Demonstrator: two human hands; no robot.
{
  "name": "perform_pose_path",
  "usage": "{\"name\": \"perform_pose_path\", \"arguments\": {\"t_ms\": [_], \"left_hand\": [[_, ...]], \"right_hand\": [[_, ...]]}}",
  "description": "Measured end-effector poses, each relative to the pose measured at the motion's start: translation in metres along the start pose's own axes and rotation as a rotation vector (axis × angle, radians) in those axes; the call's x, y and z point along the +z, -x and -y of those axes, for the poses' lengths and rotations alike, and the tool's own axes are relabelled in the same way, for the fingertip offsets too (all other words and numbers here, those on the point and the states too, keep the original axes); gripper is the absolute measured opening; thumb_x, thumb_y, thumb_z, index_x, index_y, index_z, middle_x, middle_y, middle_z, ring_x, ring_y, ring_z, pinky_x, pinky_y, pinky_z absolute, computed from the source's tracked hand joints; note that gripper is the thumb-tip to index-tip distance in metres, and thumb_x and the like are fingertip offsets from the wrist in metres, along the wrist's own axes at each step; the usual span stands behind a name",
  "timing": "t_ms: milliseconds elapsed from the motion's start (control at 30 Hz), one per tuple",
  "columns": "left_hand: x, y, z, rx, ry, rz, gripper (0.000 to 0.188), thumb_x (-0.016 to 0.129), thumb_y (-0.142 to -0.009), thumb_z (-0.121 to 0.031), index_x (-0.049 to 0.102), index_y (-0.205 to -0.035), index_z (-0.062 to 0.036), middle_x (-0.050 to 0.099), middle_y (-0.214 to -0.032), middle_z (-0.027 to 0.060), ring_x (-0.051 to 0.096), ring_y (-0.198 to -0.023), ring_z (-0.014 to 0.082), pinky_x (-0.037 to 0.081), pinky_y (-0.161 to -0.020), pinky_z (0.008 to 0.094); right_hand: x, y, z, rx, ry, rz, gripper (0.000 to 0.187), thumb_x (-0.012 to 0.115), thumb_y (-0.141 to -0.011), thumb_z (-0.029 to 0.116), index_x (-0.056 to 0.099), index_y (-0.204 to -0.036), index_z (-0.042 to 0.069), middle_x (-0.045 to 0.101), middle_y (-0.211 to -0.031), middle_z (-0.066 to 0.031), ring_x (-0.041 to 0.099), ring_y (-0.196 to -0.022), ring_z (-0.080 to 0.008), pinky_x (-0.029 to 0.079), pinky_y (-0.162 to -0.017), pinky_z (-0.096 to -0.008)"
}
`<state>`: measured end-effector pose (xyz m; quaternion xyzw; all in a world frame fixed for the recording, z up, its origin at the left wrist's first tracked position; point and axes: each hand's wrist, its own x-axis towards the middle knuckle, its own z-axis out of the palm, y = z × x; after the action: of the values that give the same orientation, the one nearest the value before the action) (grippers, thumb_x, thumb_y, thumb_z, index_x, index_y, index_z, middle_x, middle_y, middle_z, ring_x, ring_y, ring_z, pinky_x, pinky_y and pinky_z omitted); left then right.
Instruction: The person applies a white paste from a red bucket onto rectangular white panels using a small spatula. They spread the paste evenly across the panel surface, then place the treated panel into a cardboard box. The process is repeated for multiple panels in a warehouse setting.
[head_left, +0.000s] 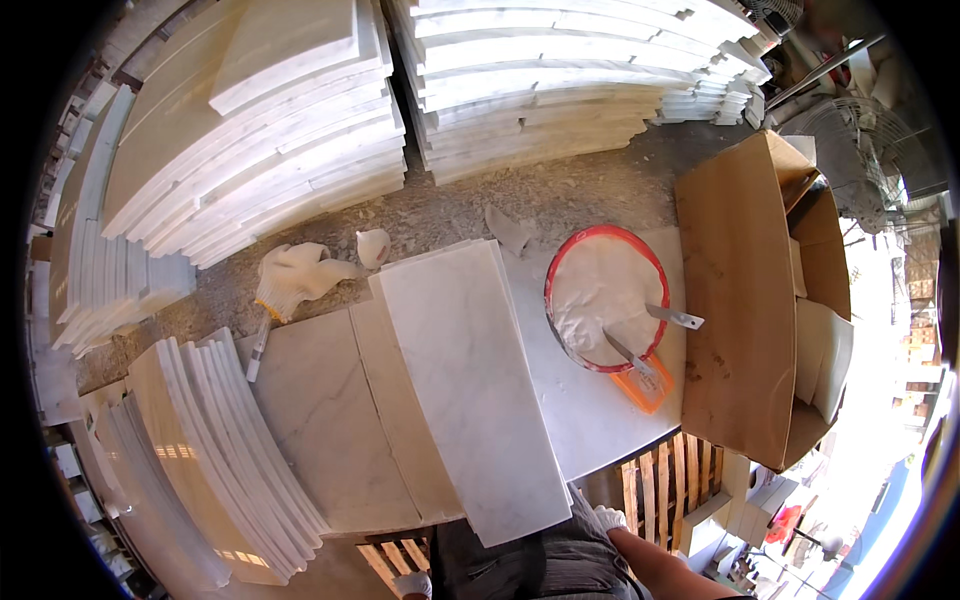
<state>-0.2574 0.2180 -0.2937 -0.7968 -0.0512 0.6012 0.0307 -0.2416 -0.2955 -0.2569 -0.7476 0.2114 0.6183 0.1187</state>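
My left hand [412,584], in a white glove, hangs low by the table's front edge, mostly cut off by the frame. Beside my right hip is my right hand [608,518], also gloved in white; its fingers are too small and hidden to read. In front of me lies a long white marble slab [465,385], its near end jutting over the table edge, with other slabs beneath it. To its right stands a red-rimmed bucket [549,290] of white paste [595,285]. Two putty knives, one [675,317] at the right rim and another [628,352] nearer me, rest there.
An orange plastic piece [648,388] lies against the bucket. A tall cardboard box [730,290] stands at right. Slabs lean at left [220,450]; big slab stacks [290,150] fill the back. Cloth gloves [300,275] and a white marker [258,350] lie between.
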Motion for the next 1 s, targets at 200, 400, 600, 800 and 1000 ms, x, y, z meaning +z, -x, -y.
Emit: {"name": "perform_pose_path", "arguments": {"t_ms": [200,400,600,800,1000], "left_hand": [[-0.019,0.004,-0.026,-0.040,-0.064,-0.015,0.038,0.050,-0.094,-0.038,0.071,-0.105,-0.0087,0.073,-0.098,0.0158,0.070,-0.091,0.0372,0.054,-0.077,0.0533],[-0.045,0.008,-0.040,-0.039,-0.149,-0.038,0.035,0.044,-0.097,-0.033,0.072,-0.107,-0.0157,0.072,-0.105,0.0109,0.069,-0.099,0.0323,0.054,-0.080,0.0522],[-0.155,0.016,-0.084,-0.002,-0.135,-0.093,0.039,0.048,-0.097,-0.039,0.064,-0.124,-0.0153,0.066,-0.123,0.0092,0.058,-0.121,0.0301,0.048,-0.095,0.0505],[-0.148,-0.010,-0.063,-0.042,-0.141,-0.156,0.037,0.051,-0.095,-0.033,0.064,-0.125,-0.0159,0.065,-0.126,0.0079,0.059,-0.121,0.0244,0.049,-0.093,0.0447],[-0.107,-0.001,-0.041,0.015,0.043,-0.413,0.033,0.056,-0.089,-0.024,0.064,-0.122,-0.0195,0.063,-0.107,0.0052,0.059,-0.103,0.0250,0.047,-0.088,0.0450]], "right_hand": [[0.023,-0.033,-0.028,-0.056,-0.029,-0.071,0.043,0.048,-0.095,0.044,0.073,-0.104,0.010,0.074,-0.103,-0.0164,0.072,-0.098,-0.0329,0.056,-0.080,-0.0489],[0.012,-0.048,-0.040,-0.034,-0.101,0.029,0.042,0.050,-0.094,0.041,0.074,-0.107,0.010,0.074,-0.105,-0.0173,0.072,-0.102,-0.0325,0.056,-0.082,-0.0483],[-0.090,-0.033,-0.036,-0.177,-0.022,-0.105,0.039,0.064,-0.084,0.040,0.073,-0.110,0.013,0.072,-0.108,-0.0168,0.072,-0.096,-0.0347,0.057,-0.080,-0.0482],[-0.080,-0.051,-0.048,-0.330,-0.337,-0.252,0.046,0.066,-0.082,0.051,0.071,-0.114,0.018,0.071,-0.110,-0.0173,0.068,-0.100,-0.0376,0.054,-0.083,-0.0472],[-0.059,-0.050,-0.043,-0.182,-0.679,-0.477,0.045,0.046,-0.097,0.041,0.070,-0.094,0.003,0.070,-0.095,-0.0229,0.066,-0.088,-0.0431,0.050,-0.078,-0.0527]]}}
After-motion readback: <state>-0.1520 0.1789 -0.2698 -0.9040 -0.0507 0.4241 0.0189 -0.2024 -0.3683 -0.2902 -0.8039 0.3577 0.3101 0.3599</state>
